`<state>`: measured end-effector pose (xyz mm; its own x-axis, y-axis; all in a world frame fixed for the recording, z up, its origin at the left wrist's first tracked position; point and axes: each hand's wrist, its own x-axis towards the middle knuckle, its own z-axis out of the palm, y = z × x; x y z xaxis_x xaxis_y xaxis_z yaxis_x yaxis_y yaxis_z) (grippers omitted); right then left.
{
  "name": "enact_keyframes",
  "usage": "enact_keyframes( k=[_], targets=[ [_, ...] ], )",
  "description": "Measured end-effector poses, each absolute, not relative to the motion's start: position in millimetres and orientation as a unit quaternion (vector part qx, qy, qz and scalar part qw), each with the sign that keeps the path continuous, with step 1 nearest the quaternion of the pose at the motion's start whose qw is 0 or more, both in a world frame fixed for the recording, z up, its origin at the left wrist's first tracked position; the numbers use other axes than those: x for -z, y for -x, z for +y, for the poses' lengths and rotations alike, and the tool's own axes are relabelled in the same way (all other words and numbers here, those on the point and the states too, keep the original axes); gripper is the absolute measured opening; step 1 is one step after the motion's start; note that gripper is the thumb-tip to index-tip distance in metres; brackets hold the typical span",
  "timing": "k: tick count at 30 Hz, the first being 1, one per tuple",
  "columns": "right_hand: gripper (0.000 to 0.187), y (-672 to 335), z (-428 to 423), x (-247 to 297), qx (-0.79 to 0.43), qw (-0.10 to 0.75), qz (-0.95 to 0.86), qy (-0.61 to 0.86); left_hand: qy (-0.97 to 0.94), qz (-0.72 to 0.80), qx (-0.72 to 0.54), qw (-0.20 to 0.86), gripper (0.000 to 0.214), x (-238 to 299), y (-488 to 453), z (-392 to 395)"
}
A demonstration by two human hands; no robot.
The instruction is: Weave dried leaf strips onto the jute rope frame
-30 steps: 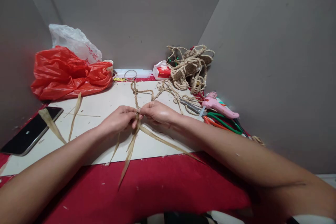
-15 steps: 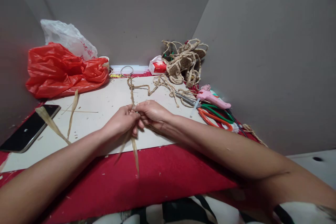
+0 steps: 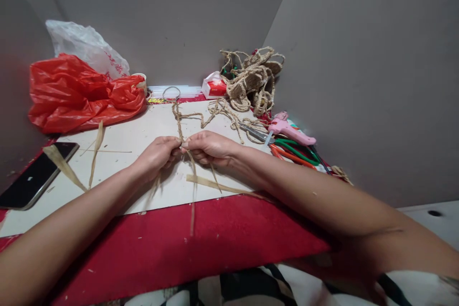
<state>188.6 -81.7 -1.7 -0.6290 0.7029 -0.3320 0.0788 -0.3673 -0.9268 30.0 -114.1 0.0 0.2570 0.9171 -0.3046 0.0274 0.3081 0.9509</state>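
Plaited fibre cord (image 3: 180, 126), stretched across the white board (image 3: 125, 129) on the red desk (image 3: 229, 234), pinched by both hands above its loose strips (image 3: 194, 186). Held in the closed fingers (image 3: 174, 142) of the left hand (image 3: 159, 153) and, just beside, in the likewise closed fingertips of the right hand (image 3: 211, 146). Below the right hand, on the board, a flat pale strip (image 3: 211, 184). Beside the left forearm, a phone (image 3: 36, 179); beyond the right forearm, a pink glue gun (image 3: 292, 132); farther back, a heap of rope (image 3: 249, 87).
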Motion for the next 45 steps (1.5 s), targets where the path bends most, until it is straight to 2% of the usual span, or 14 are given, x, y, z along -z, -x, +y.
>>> enact_keyframes(
  k=[5, 11, 14, 16, 18, 21, 23, 28, 34, 39, 45],
  targets=[
    [0.02, -191, -79, -5, -0.549, 0.182, -0.705, 0.411, -0.488, 0.516, -0.354, 0.608, 0.021, 0, -27, -110],
    [0.023, -206, -77, -24, -0.339, 0.125, -0.837, 0.412, -0.455, 0.515, -0.374, 0.623, 0.025, 3, -24, -111],
    [0.021, -226, -90, -28, -0.143, 0.191, -0.863, 0.446, -0.433, 0.509, -0.371, 0.644, 0.022, 2, -22, -110],
    [0.028, -238, -108, -27, -0.042, 0.243, -0.868, 0.43, -0.417, 0.497, -0.369, 0.665, 0.02, 2, -21, -109],
    [0.025, -245, -128, -20, -0.06, 0.219, -0.887, 0.403, -0.404, 0.485, -0.371, 0.68, 0.018, 2, -21, -109],
    [0.02, -243, -148, -4, -0.142, 0.113, -0.901, 0.394, -0.388, 0.48, -0.38, 0.689, 0.012, 2, -20, -108],
    [0.019, -238, -150, 6, -0.162, 0.092, -0.9, 0.395, -0.381, 0.477, -0.38, 0.694, 0.008, 2, -19, -107],
    [0.015, -239, -140, 4, -0.192, 0.128, -0.882, 0.411, -0.384, 0.467, -0.387, 0.696, 0.008, 5, -17, -108],
    [0.021, -248, -148, -40, -0.389, 0.241, -0.773, 0.438, -0.394, 0.468, -0.386, 0.69, 0.007, 5, -18, -109],
    [0.019, -217, -136, -32, -0.321, 0.333, -0.771, 0.437, -0.41, 0.466, -0.387, 0.681, 0.014, 5, -21, -110],
    [0.011, -197, -108, -1, -0.2, 0.293, -0.811, 0.465, -0.417, 0.468, -0.394, 0.672, 0.009, 7, -21, -110]
  ],
)
